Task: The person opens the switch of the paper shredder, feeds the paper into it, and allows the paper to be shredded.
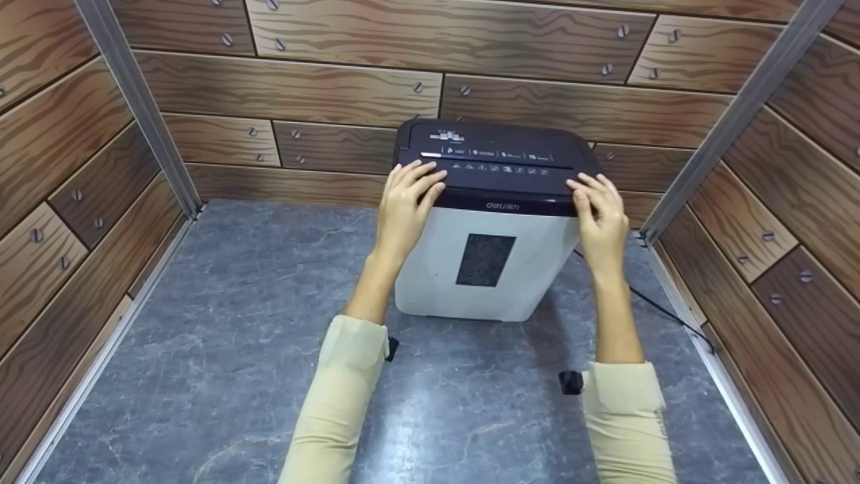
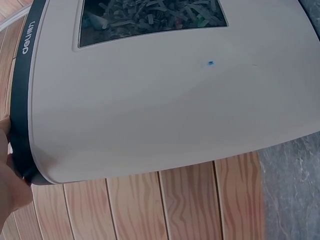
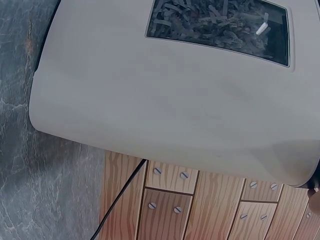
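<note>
A paper shredder with a dark top and a light body stands on the grey floor, near the back wall. My left hand grips the left front corner of its dark top, fingers over the upper face and thumb at the front edge. At the right front corner, my right hand holds on in the same way. Through the front window in the left wrist view, shredded paper strips show inside. Only small parts of each hand appear in the wrist views. The shredder's back is hidden.
A black cord runs from behind the shredder across the floor to the right wall. Wood-patterned panels enclose the back and both sides, with metal posts at the corners. Grey marbled floor extends toward me.
</note>
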The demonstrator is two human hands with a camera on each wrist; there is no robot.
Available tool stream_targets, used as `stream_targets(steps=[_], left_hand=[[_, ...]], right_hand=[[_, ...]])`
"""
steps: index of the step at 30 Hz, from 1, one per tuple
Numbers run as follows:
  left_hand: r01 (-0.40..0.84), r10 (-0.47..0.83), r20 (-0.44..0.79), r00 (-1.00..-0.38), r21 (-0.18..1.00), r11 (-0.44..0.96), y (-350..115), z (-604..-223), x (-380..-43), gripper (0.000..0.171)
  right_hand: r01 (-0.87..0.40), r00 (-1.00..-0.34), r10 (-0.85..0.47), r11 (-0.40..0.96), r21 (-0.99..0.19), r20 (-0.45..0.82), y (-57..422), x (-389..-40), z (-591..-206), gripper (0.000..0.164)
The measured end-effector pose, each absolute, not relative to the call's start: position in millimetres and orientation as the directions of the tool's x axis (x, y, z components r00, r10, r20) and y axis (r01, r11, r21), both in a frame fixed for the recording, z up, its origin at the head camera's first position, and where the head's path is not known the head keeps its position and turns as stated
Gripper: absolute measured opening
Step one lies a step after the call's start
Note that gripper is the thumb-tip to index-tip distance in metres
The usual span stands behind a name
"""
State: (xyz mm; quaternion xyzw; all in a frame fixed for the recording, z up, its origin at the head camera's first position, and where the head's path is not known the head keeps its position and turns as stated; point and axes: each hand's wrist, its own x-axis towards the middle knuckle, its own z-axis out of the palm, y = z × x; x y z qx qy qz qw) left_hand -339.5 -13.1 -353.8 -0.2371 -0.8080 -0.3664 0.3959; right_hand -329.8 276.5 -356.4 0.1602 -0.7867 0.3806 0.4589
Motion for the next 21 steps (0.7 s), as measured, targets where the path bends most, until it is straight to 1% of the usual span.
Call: stream_targets(steps=[7, 13, 21], left_hand=[[0.667, 0.093, 0.807, -0.583, 0.409, 0.623, -13.1, -353.4, -338.9, 0.027], [0.663, 0.093, 0.799, -0.594, 0.421, 0.620, -13.5, -353.1, -338.0, 0.028], [0.670, 0.085, 0.811, -0.579, 0.413, 0.617, -12.8, -353.8, -338.7, 0.027]], right_hand=[[-0.600, -0.536, 0.107, 0.650, -0.467, 0.837, 275.8, -329.8, -356.0, 0.017], [-0.621, -0.515, 0.082, 0.650, -0.437, 0.853, 276.5, -329.8, -356.1, 0.017], [-0.617, -0.514, 0.073, 0.660, -0.428, 0.855, 277.2, -329.4, -356.9, 0.018]])
